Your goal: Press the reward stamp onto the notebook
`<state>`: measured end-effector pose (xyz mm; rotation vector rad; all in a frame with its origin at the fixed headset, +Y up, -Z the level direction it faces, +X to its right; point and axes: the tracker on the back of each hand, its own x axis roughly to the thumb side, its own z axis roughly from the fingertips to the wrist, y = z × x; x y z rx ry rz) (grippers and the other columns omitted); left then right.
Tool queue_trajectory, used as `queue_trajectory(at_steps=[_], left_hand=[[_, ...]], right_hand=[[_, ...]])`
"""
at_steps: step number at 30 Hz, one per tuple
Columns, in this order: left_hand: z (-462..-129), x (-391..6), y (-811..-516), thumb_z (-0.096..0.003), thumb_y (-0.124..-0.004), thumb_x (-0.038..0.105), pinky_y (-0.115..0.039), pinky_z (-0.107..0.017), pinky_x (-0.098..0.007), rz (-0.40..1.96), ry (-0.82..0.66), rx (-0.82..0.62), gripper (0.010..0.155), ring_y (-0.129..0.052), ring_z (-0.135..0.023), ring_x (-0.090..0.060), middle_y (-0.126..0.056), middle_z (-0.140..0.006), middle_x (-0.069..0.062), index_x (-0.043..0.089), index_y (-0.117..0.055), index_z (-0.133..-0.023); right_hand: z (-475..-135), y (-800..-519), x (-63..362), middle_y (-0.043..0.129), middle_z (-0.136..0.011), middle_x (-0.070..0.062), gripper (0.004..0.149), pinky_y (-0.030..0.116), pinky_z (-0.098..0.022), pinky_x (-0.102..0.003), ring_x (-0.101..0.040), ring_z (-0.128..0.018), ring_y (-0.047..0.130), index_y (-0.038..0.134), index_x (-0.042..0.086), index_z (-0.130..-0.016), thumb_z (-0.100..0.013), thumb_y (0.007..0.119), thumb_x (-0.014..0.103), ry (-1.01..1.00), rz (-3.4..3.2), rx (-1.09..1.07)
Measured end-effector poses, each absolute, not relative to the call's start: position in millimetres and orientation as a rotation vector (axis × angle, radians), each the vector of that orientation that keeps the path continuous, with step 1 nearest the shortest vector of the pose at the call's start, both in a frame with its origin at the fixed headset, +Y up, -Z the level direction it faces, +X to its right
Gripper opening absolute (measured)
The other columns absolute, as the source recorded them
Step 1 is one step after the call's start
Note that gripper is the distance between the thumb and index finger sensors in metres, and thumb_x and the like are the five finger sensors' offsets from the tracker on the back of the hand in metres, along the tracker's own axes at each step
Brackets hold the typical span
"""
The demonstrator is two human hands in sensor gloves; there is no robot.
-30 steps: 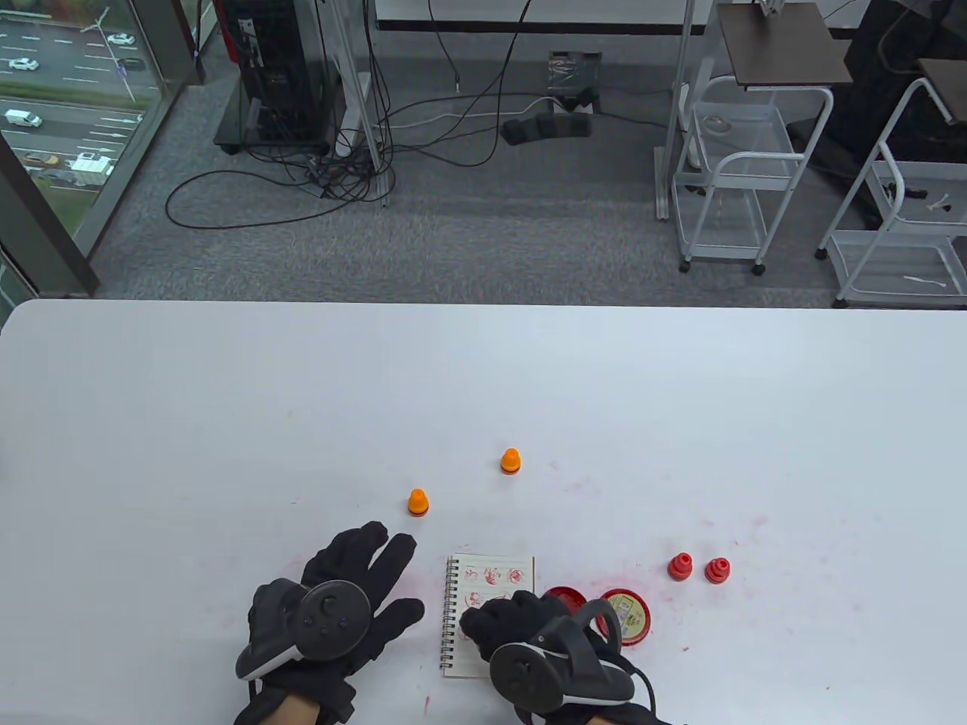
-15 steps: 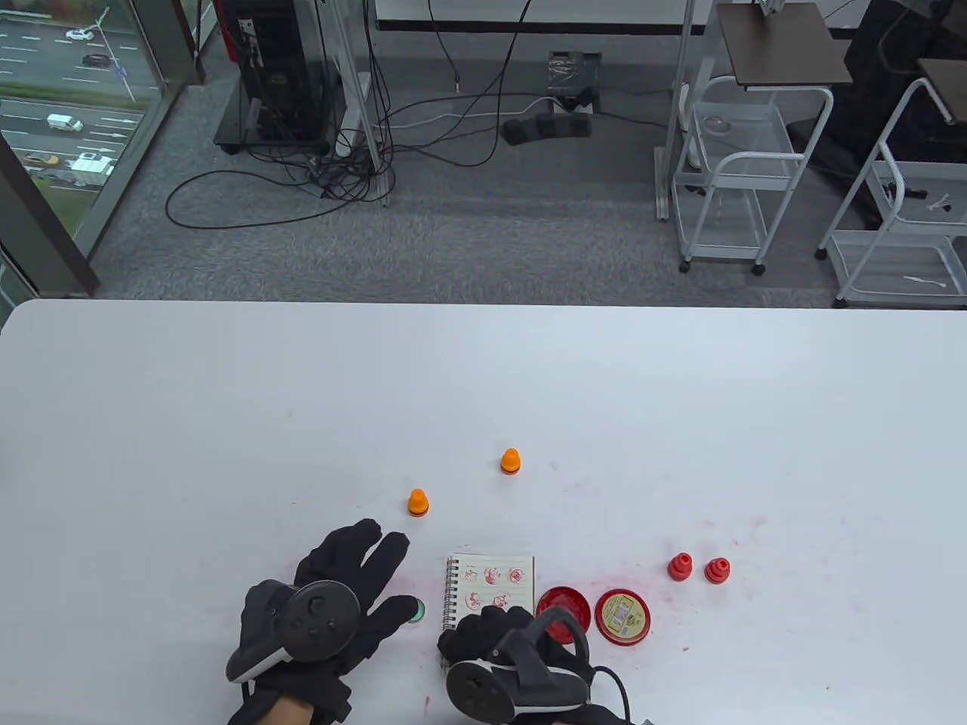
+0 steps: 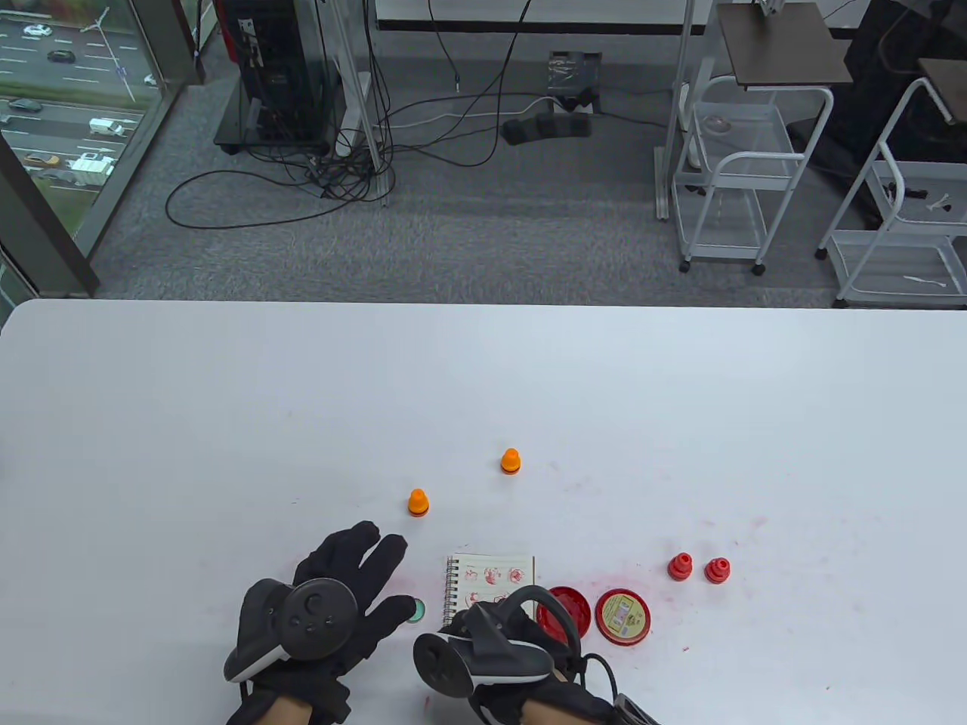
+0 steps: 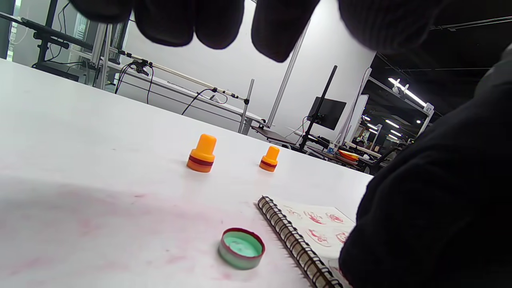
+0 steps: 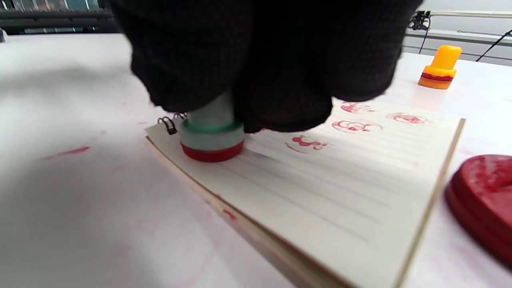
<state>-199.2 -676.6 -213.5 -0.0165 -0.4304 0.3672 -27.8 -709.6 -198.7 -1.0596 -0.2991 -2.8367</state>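
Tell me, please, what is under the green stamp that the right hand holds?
The green stamp stands with its red base on the notebook, near the spiral edge, gripped by the right hand. The print beneath it is covered, so it cannot be seen.

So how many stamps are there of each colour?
Orange stamps: 2
Red stamps: 2
Green stamp: 1, gripped by the right hand and pressed on the notebook
Total: 5 stamps
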Motion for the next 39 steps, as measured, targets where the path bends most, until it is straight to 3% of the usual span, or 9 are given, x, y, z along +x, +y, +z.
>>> queue_trajectory(at_steps=[6, 11, 14, 17, 20, 24, 29, 31, 39], left_hand=[[-214, -199, -677, -0.0477, -0.066, 0.061, -0.059, -0.072, -0.066, 0.366, -0.435, -0.026, 0.079, -0.061, -0.103, -0.051, -0.051, -0.119, -0.023, 0.019, -0.062, -0.114], [-214, -198, -678, -0.0478, -0.066, 0.061, -0.059, -0.072, -0.066, 0.37, -0.435, -0.036, 0.078, -0.061, -0.103, -0.051, -0.051, -0.119, -0.022, 0.019, -0.063, -0.114], [-215, -196, -681, -0.048, -0.066, 0.061, -0.059, -0.072, -0.066, 0.364, -0.439, -0.061, 0.078, -0.061, -0.103, -0.05, -0.052, -0.119, -0.023, 0.019, -0.063, -0.114], [-216, -193, -685, -0.0481, -0.067, 0.06, -0.059, -0.072, -0.066, 0.356, -0.446, -0.084, 0.077, -0.062, -0.103, -0.05, -0.052, -0.119, -0.022, 0.019, -0.063, -0.114], [-217, -193, -688, -0.0483, -0.067, 0.06, -0.059, -0.072, -0.066, 0.356, -0.443, -0.102, 0.077, -0.062, -0.103, -0.05, -0.052, -0.119, -0.022, 0.019, -0.063, -0.114], [-219, -190, -693, -0.0481, -0.069, 0.058, -0.059, -0.072, -0.066, 0.334, -0.441, -0.126, 0.077, -0.062, -0.103, -0.05, -0.052, -0.118, -0.023, 0.019, -0.063, -0.114], [-226, -183, -707, -0.0476, -0.071, 0.058, -0.059, -0.072, -0.066, 0.295, -0.44, -0.193, 0.078, -0.062, -0.103, -0.05, -0.053, -0.118, -0.022, 0.019, -0.061, -0.115], [-229, -180, -714, -0.0472, -0.073, 0.056, -0.059, -0.072, -0.066, 0.267, -0.44, -0.235, 0.078, -0.062, -0.103, -0.05, -0.053, -0.118, -0.022, 0.02, -0.06, -0.115], [-234, -162, -733, -0.0459, -0.078, 0.052, -0.061, -0.071, -0.064, 0.072, -0.409, -0.294, 0.078, -0.068, -0.101, -0.045, -0.06, -0.115, -0.018, 0.018, -0.062, -0.114]], right_hand=[[-195, -710, -31, 0.1, -0.071, -0.005, 0.042, 0.092, -0.044, -0.04, -0.022, -0.052, 0.103, 0.09, 0.026, -0.074, -0.032, 0.088, 0.026, -0.288, -2.804, -1.058], [-165, -720, -21, 0.099, -0.072, -0.005, 0.043, 0.092, -0.045, -0.039, -0.022, -0.052, 0.102, 0.087, 0.026, -0.076, -0.033, 0.085, 0.026, 0.145, -2.729, -1.119], [-173, -719, -16, 0.098, -0.074, -0.004, 0.043, 0.091, -0.046, -0.038, -0.021, -0.054, 0.102, 0.086, 0.028, -0.077, -0.034, 0.085, 0.027, 0.059, -2.802, -1.107], [-191, -716, 2, 0.097, -0.079, -0.005, 0.043, 0.089, -0.048, -0.042, -0.024, -0.06, 0.1, 0.085, 0.027, -0.081, -0.038, 0.085, 0.027, -0.164, -3.03, -1.112], [-188, -700, 31, 0.097, -0.081, -0.007, 0.043, 0.088, -0.047, -0.043, -0.027, -0.06, 0.1, 0.086, 0.024, -0.083, -0.04, 0.085, 0.026, 0.082, -3.221, -1.081], [-190, -680, 76, 0.096, -0.082, -0.007, 0.043, 0.087, -0.048, -0.044, -0.028, -0.061, 0.099, 0.085, 0.024, -0.084, -0.041, 0.085, 0.026, 0.181, -3.354, -0.957], [-192, -686, 130, 0.097, -0.08, -0.008, 0.043, 0.088, -0.046, -0.043, -0.027, -0.058, 0.1, 0.085, 0.023, -0.084, -0.042, 0.084, 0.027, 0.499, -3.652, -0.739], [-192, -684, 143, 0.096, -0.08, -0.01, 0.043, 0.087, -0.046, -0.045, -0.029, -0.058, 0.1, 0.086, 0.021, -0.085, -0.043, 0.084, 0.026, 0.417, -3.779, -0.715], [-196, -682, 162, 0.096, -0.081, -0.011, 0.043, 0.087, -0.045, -0.044, -0.029, -0.057, 0.099, 0.085, 0.021, -0.085, -0.043, 0.083, 0.027, 0.556, -3.9, -0.599]])
